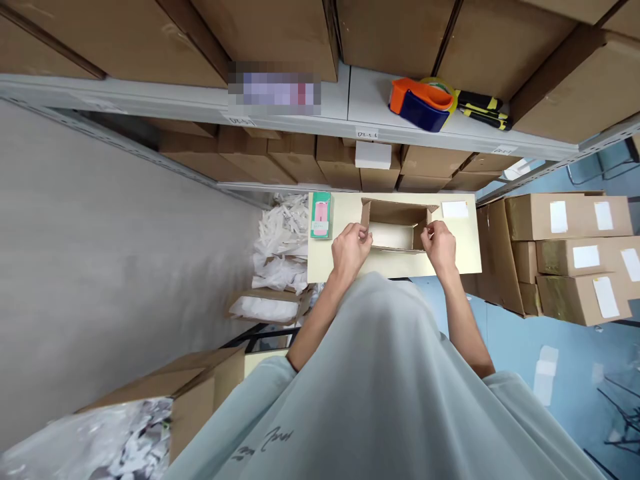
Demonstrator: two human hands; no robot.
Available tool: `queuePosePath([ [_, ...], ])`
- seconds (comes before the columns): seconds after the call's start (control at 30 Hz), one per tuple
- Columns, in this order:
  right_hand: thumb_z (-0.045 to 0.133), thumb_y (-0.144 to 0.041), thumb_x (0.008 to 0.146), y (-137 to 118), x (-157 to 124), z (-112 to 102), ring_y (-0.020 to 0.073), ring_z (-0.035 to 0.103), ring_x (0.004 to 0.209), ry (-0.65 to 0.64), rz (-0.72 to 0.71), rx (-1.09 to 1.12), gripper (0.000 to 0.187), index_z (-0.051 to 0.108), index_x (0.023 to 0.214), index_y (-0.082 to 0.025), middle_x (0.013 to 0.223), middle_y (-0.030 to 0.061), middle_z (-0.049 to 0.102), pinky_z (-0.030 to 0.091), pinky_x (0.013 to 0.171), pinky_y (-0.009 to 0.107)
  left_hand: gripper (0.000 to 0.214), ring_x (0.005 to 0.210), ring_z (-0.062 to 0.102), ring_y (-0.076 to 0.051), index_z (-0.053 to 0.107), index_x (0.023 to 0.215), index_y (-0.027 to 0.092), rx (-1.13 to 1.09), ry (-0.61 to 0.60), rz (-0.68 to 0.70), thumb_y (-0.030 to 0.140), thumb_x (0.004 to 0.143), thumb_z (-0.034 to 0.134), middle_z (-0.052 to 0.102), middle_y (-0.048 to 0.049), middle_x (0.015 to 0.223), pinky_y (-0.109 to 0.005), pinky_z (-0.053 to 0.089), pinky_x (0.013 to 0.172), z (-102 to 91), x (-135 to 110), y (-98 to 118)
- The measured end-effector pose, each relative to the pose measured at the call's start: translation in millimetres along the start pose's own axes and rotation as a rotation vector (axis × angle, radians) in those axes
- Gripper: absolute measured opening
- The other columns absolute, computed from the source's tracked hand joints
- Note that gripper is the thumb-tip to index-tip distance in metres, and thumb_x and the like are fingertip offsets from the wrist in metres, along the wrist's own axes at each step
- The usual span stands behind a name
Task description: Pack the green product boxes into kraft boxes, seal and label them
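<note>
A small brown cardboard box (400,212) stands with its top open on the pale yellow table. My left hand (351,248) pinches the left end of the box, with fingers curled at its edge. At the opposite end, my right hand (440,247) grips the right edge between thumb and fingers. Pale surface shows inside the box; whether that is its floor or the tabletop, I cannot tell. A green box with a pink picture (321,215) lies near the table's left edge. Behind my right hand is a white card or paper (455,209).
Above the table runs a grey shelf (300,120) of cardboard boxes, holding an orange and blue tape dispenser (423,103) and yellow-black cutters (484,109). Labelled cartons (580,260) are stacked at right. White packing scraps (283,233) lie at left beside a grey wall (125,240).
</note>
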State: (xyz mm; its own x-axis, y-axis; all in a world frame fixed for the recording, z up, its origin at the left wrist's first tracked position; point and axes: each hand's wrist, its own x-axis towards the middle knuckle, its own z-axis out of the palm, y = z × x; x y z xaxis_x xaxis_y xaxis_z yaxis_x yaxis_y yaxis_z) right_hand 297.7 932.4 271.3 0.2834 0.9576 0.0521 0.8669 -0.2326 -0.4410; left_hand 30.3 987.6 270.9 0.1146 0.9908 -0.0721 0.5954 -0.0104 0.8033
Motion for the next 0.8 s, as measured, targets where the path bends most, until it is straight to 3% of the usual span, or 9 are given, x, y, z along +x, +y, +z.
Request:
queuePosePath([
  [0.3,0.05,-0.033,0.11,35.5,37.7,-12.0,0.0231,0.068,0.082,-0.11,-0.108,-0.028,0.022,0.068,0.107,-0.02,0.108,0.012,0.075,0.048,0.072,0.032,0.009,0.079,0.07,-0.022,0.072,0.088,0.023,0.109,0.086,-0.076,0.017,0.088,0.077,0.075,-0.004,0.092,-0.034,0.047,0.08,39.4,-4.5,31.0],
  [0.4,0.046,-0.044,0.116,42.6,41.4,-14.0,0.0237,0.071,0.087,-0.147,-0.176,0.051,0.036,0.073,0.111,-0.02,0.111,0.0121,0.077,0.05,0.074,0.033,0.008,0.086,0.073,-0.023,0.071,0.09,0.025,0.169,0.067,-0.088,0.018,0.089,0.075,0.076,-0.0031,0.095,-0.035,0.051,0.084,41.2,-5.8,35.1],
  [0.6,0.032,-0.064,0.121,51.7,33.2,-14.7,0.0257,0.078,0.107,-0.286,-0.275,0.18,0.063,0.078,0.121,-0.022,0.122,0.0117,0.083,0.053,0.082,0.034,0.015,0.113,0.073,-0.027,0.074,0.103,0.027,0.264,0.009,-0.032,0.021,0.089,0.076,0.075,-0.0053,0.122,-0.04,0.059,0.099,37.2,-5.5,26.5],
  [0.73,0.024,-0.066,0.121,61.6,36.9,-3.8,0.0245,0.077,0.101,-0.188,-0.297,0.156,0.073,0.08,0.113,-0.021,0.114,0.0113,0.084,0.048,0.077,0.033,0.013,0.119,0.07,-0.03,0.08,0.106,0.027,0.245,-0.085,0.102,0.027,0.099,0.069,0.078,-0.0078,0.121,-0.045,0.057,0.112,44.3,-0.6,12.6],
  [0.8,0.021,-0.064,0.122,65.6,42.5,5.2,0.0223,0.074,0.093,-0.105,-0.286,0.138,0.074,0.08,0.108,-0.02,0.106,0.011,0.083,0.044,0.073,0.032,0.024,0.116,0.07,-0.03,0.081,0.106,0.026,0.232,-0.081,0.127,0.034,0.109,0.06,0.08,-0.009,0.116,-0.047,0.056,0.114,51.0,3.3,6.2],
])
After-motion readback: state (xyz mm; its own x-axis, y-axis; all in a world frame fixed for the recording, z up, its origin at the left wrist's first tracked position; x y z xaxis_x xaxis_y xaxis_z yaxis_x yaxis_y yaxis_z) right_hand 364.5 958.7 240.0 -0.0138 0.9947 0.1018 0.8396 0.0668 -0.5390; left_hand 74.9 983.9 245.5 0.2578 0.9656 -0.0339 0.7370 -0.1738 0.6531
